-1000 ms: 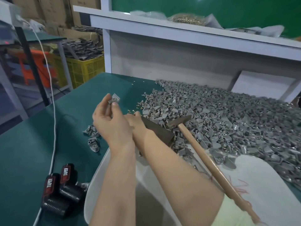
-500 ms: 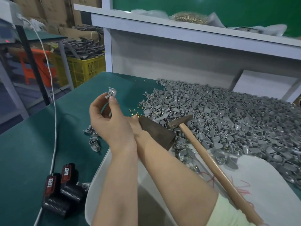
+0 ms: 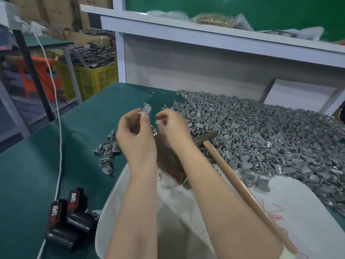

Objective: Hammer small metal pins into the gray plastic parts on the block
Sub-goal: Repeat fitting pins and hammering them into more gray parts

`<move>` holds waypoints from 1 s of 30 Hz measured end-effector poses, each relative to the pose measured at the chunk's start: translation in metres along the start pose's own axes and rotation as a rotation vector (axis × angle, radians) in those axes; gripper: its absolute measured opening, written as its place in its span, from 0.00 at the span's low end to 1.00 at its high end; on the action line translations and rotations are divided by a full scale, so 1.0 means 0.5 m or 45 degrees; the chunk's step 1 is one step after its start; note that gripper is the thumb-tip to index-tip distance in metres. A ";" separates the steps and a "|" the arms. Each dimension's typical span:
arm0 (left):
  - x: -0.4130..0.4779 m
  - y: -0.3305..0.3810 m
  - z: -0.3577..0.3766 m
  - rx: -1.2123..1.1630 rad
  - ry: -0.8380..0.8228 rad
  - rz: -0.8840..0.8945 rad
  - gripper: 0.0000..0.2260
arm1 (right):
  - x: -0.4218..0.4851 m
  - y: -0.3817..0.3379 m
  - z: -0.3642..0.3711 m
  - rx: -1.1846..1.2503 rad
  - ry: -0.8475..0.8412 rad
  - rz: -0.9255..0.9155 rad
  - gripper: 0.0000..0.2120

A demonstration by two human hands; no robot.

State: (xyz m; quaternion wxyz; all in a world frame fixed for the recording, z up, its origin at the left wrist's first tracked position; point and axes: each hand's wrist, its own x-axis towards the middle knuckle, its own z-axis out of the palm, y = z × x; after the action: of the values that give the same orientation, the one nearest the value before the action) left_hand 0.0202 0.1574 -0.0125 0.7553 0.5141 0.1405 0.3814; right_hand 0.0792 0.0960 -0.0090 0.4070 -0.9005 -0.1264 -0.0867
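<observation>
Two forearms come up from the bottom edge, roughly parallel, with both hands raised above the tabletop (image 3: 37,165).

Your left hand (image 3: 136,135) shows its back to the camera. Thumb and forefinger pinch one gray plastic part (image 3: 147,108) at the hand's 12 o'clock; the other fingers are loosely curled.

Your right hand (image 3: 174,128) sits just beside it at 3 o'clock, not touching. Its fingertips (image 3: 159,119) are drawn into a narrow pinch aimed at the part. Motion blur, so can't tell whether a pin is between them.

The brown block (image 3: 169,163) lies below and between your wrists, partly hidden by them. Loose brass pins (image 3: 155,132) lie on the tabletop at the block's 12 o'clock end. The hammer (image 3: 233,176) lies untouched at 3 o'clock of the right forearm, head near the block, handle running to 5 o'clock over the white sheet (image 3: 308,212).

Room:
- The big pile of gray parts (image 3: 270,139) fills 1 to 4 o'clock, right up against the hammer head.
- A small cluster of parts (image 3: 108,146) sits at 9 o'clock of the left wrist.
- Green tabletop shows between that cluster and the white cable (image 3: 59,139) near the left edge.
- Two black battery packs (image 3: 75,200) sit at 7 o'clock.
- A white back panel (image 3: 186,62) closes off 12 o'clock.
</observation>
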 end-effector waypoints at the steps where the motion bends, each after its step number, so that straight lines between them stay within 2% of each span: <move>1: -0.004 -0.004 0.002 0.095 -0.105 -0.022 0.05 | -0.003 0.019 -0.034 0.042 0.074 0.047 0.09; 4: -0.022 -0.021 0.009 0.506 -0.484 -0.015 0.03 | -0.045 0.064 -0.118 0.249 0.053 0.203 0.06; 6: -0.037 -0.036 0.017 0.891 -0.684 0.038 0.05 | -0.076 0.086 -0.146 0.440 0.053 0.279 0.05; 8: -0.049 -0.046 0.022 1.301 -0.775 0.112 0.04 | -0.103 0.102 -0.158 0.499 0.079 0.317 0.04; 10: -0.052 -0.052 0.021 1.486 -0.787 0.179 0.03 | -0.119 0.113 -0.153 0.519 0.071 0.335 0.04; 12: -0.050 -0.054 0.018 1.496 -0.796 0.200 0.03 | -0.124 0.116 -0.140 0.509 0.077 0.324 0.04; 16: -0.044 -0.056 0.017 1.474 -0.816 0.181 0.03 | -0.124 0.117 -0.111 -0.036 0.106 0.102 0.03; 18: -0.043 -0.057 0.017 1.469 -0.823 0.180 0.02 | -0.126 0.120 -0.100 -0.147 0.112 0.056 0.03; 25: -0.039 -0.061 0.015 1.496 -0.801 0.213 0.01 | -0.124 0.128 -0.100 -0.131 0.113 0.052 0.02; 30: -0.039 -0.060 0.015 1.499 -0.820 0.224 0.05 | -0.126 0.131 -0.104 -0.048 0.088 0.103 0.04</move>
State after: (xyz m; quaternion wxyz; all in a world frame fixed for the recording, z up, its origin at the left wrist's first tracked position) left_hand 0.0246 0.1327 -0.0390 0.3195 0.9374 0.0506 0.1292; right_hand 0.0358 0.0048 -0.0379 0.3974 -0.9088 -0.0741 -0.1034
